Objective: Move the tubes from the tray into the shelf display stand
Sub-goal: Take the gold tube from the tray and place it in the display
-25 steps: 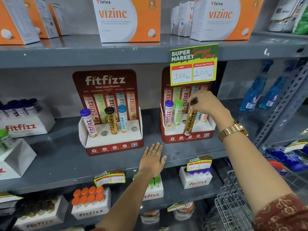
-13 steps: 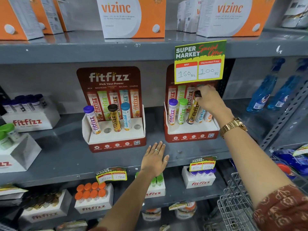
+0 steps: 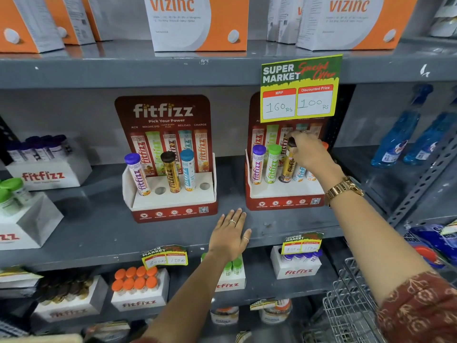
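Note:
Two red fitfizz display stands sit on the middle shelf. The right stand [image 3: 284,203] holds a purple-capped tube [image 3: 257,164], a green-capped tube [image 3: 272,164] and further tubes partly hidden behind my hand. My right hand [image 3: 309,152] grips the dark cap of a gold tube [image 3: 288,169], which stands upright in the stand's middle hole. The left stand [image 3: 173,204] carries a purple-capped, a brown-capped [image 3: 170,172] and a blue-capped tube, with two holes vacant. My left hand [image 3: 231,233] lies flat, fingers spread, on the shelf edge between the stands.
A yellow-green price sign [image 3: 300,87] hangs from the upper shelf over the right stand. White fitfizz boxes of tubes stand at the left [image 3: 47,174] and on the lower shelf [image 3: 138,290]. Blue bottles [image 3: 400,134] sit at right. A wire basket [image 3: 351,308] is at bottom right.
My right hand has carried the gold tube from the front of the right stand up to its middle hole and set it upright. The left hand has stayed on the shelf.

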